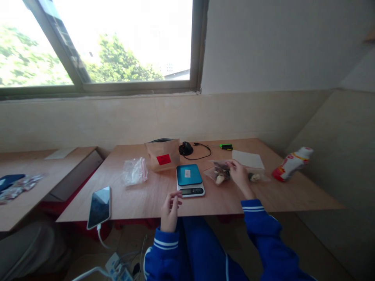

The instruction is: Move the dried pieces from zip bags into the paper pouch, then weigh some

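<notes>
Clear plastic is what my right hand (240,173) is busy with: a small transparent bag (220,173) with dark and pale pieces inside, lying flat on the wooden table (140,199), just to the right of the blue-topped scale (190,179). My fingers are curled down on the bag's right end and seem to pinch it there, though I cannot see clearly how firm the hold is. My left hand (170,208) rests at the near table edge, just in front of the scale's display, half closed with the fingers bent, and it holds nothing that I can see.

To do this step well, I judge that I should grip the bag by its mouth end and lift it level, so the pieces do not slide and spill. If it goes on the scale, I would set it in the middle of the platform with no part hanging onto the table. The left hand should stay clear of the platform.

The bag's long axis runs roughly left to right, parallel to the near table edge. Its left end points toward the scale. Which end is the opening, I cannot tell.
</notes>
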Motion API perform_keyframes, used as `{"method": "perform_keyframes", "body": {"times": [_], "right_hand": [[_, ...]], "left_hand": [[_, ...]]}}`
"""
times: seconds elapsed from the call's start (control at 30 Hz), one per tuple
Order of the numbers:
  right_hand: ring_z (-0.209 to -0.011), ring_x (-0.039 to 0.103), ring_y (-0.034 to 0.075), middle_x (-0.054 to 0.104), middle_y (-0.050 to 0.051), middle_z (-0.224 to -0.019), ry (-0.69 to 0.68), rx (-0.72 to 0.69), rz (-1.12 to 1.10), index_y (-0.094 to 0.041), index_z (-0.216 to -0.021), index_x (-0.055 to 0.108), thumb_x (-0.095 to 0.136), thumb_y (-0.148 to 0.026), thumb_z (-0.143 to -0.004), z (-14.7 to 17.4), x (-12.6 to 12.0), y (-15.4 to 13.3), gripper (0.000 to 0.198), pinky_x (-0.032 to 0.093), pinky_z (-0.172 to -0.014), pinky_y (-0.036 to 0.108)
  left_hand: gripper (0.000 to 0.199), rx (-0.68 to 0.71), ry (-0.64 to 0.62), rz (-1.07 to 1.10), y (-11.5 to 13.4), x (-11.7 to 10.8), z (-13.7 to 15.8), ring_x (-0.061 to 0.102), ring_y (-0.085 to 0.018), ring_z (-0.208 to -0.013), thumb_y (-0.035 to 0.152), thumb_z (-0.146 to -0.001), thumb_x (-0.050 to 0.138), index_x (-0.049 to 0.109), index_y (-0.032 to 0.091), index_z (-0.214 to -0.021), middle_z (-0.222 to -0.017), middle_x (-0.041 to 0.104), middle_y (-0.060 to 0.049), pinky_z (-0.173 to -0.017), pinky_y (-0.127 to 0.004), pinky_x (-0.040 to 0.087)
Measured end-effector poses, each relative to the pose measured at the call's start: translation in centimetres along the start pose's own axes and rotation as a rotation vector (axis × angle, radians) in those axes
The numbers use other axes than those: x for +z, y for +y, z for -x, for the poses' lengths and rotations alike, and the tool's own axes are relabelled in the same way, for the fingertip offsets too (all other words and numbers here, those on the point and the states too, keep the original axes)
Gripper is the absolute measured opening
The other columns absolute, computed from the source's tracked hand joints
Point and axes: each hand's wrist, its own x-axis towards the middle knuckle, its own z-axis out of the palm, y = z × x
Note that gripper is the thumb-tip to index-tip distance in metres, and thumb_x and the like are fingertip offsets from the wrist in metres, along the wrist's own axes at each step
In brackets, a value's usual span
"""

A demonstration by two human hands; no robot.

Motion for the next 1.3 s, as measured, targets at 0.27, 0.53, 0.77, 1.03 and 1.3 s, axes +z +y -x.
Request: {"method": "perform_keyframes", "body": {"times": [0.27,0.53,0.77,1.03,1.3], "right_hand": [[-0.057,0.053,0.012,0.054,-0.001,-0.066,-0.089,0.074,-0.543,-0.020,-0.095,0.060,0.046,-0.046,-0.090,6.8,-2.2,-13.1,0.030,0.047,-0.055,0.023],[-0.101,0.056,0.023,0.053,0.015,-0.119,0.122,0.212,-0.476,-0.018,-0.126,0.044,0.055,-0.046,-0.084,11.5,2.9,-13.7,0.051,0.050,-0.085,0.039],[-0.127,0.046,0.024,0.050,0.009,-0.137,-0.308,0.244,-0.746,-0.024,-0.132,0.045,0.040,-0.047,-0.093,15.1,3.0,-16.6,0.046,0.040,-0.105,0.042],[-0.133,0.040,0.023,0.046,0.006,-0.143,-0.404,0.309,-0.810,-0.025,-0.135,0.048,0.040,-0.057,-0.089,14.9,3.4,-16.1,0.056,0.030,-0.113,0.044],[-0.137,0.035,0.024,0.044,0.004,-0.144,-0.410,0.291,-0.816,-0.027,-0.135,0.048,0.041,-0.056,-0.090,14.9,3.4,-16.7,0.054,0.026,-0.115,0.046]], "left_hand": [[0.056,0.097,-0.128,0.153,3.7,3.0,1.5,0.058,-0.021,-0.109,0.039,-0.074,0.069,0.051,0.022,-0.125,-0.127,0.057,-0.011,-0.093,-0.034,0.046],[0.033,-0.088,-0.177,0.247,3.5,2.9,2.8,0.049,-0.008,-0.044,0.047,-0.074,0.067,0.052,0.017,-0.076,-0.053,0.054,0.004,-0.041,-0.018,0.039],[0.038,-0.080,0.020,0.326,4.1,3.8,2.9,0.059,-0.011,-0.055,0.048,-0.067,0.072,0.051,0.017,-0.070,-0.063,0.062,0.000,-0.050,-0.020,0.047],[0.027,-0.033,0.086,0.201,3.4,3.5,2.7,0.063,-0.015,-0.063,0.043,-0.072,0.069,0.063,0.019,-0.082,-0.073,0.067,-0.003,-0.056,-0.023,0.050],[0.028,-0.100,0.080,0.197,3.8,2.9,2.3,0.062,-0.015,-0.059,0.042,-0.065,0.074,0.067,0.017,-0.073,-0.067,0.068,-0.004,-0.051,-0.022,0.049]]}}
